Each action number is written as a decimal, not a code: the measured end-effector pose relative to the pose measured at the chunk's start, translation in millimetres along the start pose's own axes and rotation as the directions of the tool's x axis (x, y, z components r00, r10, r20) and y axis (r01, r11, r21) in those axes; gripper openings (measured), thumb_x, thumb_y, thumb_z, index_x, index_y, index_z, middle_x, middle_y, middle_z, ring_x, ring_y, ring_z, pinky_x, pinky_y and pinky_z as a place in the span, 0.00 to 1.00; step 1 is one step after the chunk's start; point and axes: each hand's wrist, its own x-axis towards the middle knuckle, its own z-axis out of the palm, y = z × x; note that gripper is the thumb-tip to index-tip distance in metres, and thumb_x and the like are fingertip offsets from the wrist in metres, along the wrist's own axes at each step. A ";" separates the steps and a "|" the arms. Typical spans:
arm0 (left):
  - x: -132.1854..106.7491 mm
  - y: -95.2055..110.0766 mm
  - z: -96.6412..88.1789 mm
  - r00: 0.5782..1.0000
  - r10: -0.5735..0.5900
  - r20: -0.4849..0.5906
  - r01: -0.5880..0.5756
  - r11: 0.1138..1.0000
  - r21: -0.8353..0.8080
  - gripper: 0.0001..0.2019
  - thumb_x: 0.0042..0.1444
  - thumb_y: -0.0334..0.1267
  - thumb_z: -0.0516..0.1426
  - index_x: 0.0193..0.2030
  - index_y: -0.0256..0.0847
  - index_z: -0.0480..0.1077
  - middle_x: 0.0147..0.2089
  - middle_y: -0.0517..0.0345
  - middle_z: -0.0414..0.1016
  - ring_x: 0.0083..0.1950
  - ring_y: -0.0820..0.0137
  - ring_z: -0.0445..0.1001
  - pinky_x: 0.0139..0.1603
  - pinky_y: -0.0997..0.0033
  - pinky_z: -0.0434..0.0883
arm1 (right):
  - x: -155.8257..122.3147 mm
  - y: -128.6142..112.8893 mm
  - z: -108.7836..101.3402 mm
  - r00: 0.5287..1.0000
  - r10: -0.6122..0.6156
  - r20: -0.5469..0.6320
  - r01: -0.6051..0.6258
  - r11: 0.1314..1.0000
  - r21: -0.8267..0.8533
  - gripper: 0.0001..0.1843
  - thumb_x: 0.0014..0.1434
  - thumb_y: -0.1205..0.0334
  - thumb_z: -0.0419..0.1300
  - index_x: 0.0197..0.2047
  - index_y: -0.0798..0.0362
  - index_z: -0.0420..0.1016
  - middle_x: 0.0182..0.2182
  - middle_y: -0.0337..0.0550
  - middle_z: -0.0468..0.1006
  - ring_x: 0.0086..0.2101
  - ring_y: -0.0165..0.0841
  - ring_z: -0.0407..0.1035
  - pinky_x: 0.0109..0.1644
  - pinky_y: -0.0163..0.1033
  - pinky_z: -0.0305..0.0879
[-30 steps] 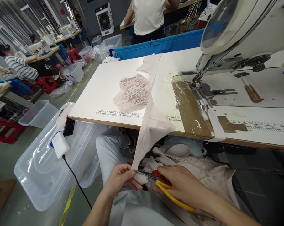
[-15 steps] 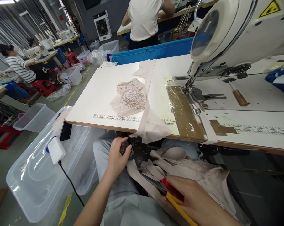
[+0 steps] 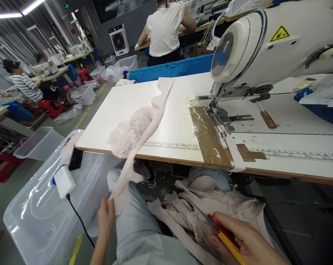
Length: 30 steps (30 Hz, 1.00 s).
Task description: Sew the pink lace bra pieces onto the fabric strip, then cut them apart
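Note:
My left hand (image 3: 106, 213) is closed on the lower end of a pale pink lace garment piece (image 3: 133, 132). The piece stretches from the white table down over its front edge, across my left thigh. In my right hand (image 3: 238, 235) is a pair of scissors (image 3: 218, 228) with red and yellow handles, its dark blades pointing up and left. Beneath the blades, a heap of pale pink fabric and lace (image 3: 210, 195) lies on my lap. Whether the scissors' blades are fully together is hard to make out.
A white sewing machine (image 3: 243, 48) stands on the table (image 3: 100, 110) at right, near brown tape (image 3: 207, 136) and a wooden-handled tool (image 3: 268, 119). At left, a clear plastic box (image 3: 34, 206) bears a phone (image 3: 75, 159) and a white charger (image 3: 64, 181). A co-worker (image 3: 166, 33) sits beyond the blue cloth.
My left hand has taken hold of the garment piece and pulled it left and down off the table edge. My right hand with the scissors has shifted slightly right. The camera view has turned a little.

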 end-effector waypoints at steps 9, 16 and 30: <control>-65.1 28.5 -5.0 0.848 0.089 0.522 -0.014 0.989 -0.147 0.26 0.61 0.61 0.48 0.47 0.41 0.71 0.27 0.55 0.71 0.30 0.64 0.71 0.32 0.69 0.66 | 20.5 -25.5 -3.3 0.988 0.009 0.152 -0.020 0.997 0.070 0.19 0.63 0.45 0.48 0.27 0.49 0.56 0.25 0.41 0.68 0.26 0.35 0.65 0.29 0.36 0.63; -62.6 131.4 32.7 0.680 0.437 0.588 -0.321 0.899 -0.297 0.19 0.59 0.54 0.57 0.34 0.39 0.78 0.29 0.55 0.69 0.28 0.72 0.66 0.30 0.75 0.64 | 22.8 -21.2 -9.7 0.989 -0.013 0.146 0.006 0.999 0.051 0.20 0.63 0.45 0.52 0.27 0.49 0.55 0.25 0.38 0.66 0.26 0.34 0.62 0.29 0.35 0.57; -54.2 122.8 41.6 0.668 0.334 0.665 -0.008 0.897 -0.443 0.14 0.53 0.47 0.64 0.43 0.42 0.79 0.41 0.50 0.81 0.43 0.62 0.78 0.45 0.67 0.72 | 33.6 -15.9 -10.0 0.969 -0.010 0.248 -0.011 0.997 0.083 0.19 0.63 0.45 0.53 0.28 0.49 0.57 0.26 0.37 0.66 0.27 0.34 0.62 0.30 0.35 0.56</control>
